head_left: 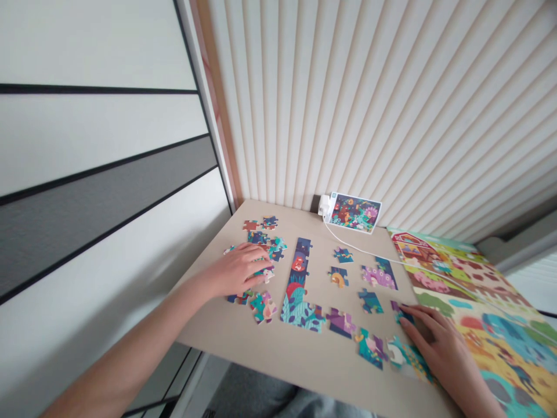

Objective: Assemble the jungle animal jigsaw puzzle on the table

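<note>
L forearm (130, 345), cut off at frame edge, reaches in past white panels (87, 136). Pleated blind (348, 104) backs a beige table (256, 345); colorful mat (474, 278) at R, partly hidden by R hand (437, 339), runs out of frame. R fingertips touch a puzzle pc. (397, 312), mostly covered; L hand (239, 270), fingers bent, hides part of a pc. cluster (257, 238). Can't tell if either grips. Joined L-shaped section (298, 296) lies mid-table, betw. cluster & loose pcs. (371, 301); picture card (354, 212) stands nr. blind.

One head-worn view looks forward and down over the table (319, 264).
</note>
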{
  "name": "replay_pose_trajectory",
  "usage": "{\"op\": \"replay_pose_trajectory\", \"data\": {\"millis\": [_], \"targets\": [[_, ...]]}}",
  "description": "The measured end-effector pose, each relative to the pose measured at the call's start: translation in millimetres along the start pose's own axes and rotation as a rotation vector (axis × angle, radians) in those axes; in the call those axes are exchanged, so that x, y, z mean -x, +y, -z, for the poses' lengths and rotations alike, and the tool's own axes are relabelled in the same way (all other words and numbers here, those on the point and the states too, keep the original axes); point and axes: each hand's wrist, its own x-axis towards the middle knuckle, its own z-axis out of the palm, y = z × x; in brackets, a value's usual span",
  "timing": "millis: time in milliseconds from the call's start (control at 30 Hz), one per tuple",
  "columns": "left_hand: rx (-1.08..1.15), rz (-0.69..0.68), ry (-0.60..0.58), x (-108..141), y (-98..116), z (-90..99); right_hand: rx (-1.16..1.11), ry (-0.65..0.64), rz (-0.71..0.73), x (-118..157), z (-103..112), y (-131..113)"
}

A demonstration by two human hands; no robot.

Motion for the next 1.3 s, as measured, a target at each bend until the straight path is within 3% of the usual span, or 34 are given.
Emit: {"op": "replay_pose_trajectory", "data": {"millis": [233, 533, 733, 967, 1300], "targets": [[-0.111, 0.145, -0.004, -40.2, -36.5, -24.9, 0.019, 0.010, -0.014, 1.7, -1.4, -1.2], [-0.075, 0.238, 0.018, -42.6, -46.7, -38.3, 0.012, -0.008, -0.032, 2.8, 1.8, -9.0], [0.073, 0.263, 0.132, -43.0, -56.6, -46.3, 0.004, -0.017, -0.056, 2.1, 5.3, -18.5], [0.349, 0.437, 0.233, -40.7, -50.4, -38.3, -0.011, -0.010, -0.065, 2.1, 4.9, -19.0], [0.713, 0.631, 0.111, -25.5, -39.2, -17.4, -0.009, -0.003, -0.057, 2.0, 3.2, -15.9]]}}
